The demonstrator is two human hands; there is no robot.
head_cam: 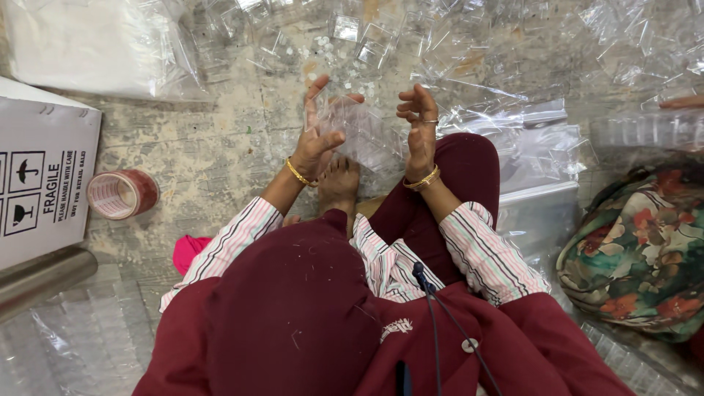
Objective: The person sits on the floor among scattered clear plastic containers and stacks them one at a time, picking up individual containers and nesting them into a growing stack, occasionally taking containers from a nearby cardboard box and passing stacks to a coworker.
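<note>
I sit on the floor with my knees up. My left hand (pixel 317 132) and my right hand (pixel 419 126) are raised in front of me, palms facing each other. Between them they hold a clear plastic piece (pixel 364 128), thin and see-through, by its two sides. The fingers of the left hand are spread along its left edge. The right hand's fingers curl over its right edge. Both wrists carry gold bangles. My bare foot (pixel 339 185) rests on the floor just below the hands.
Many clear plastic boxes and bags (pixel 469 51) litter the worn floor ahead. A roll of red tape (pixel 121 193) lies left, beside a white cardboard box (pixel 40 176). A metal tube (pixel 37 282) lies lower left. Another person's flowered cloth (pixel 638 249) is at right.
</note>
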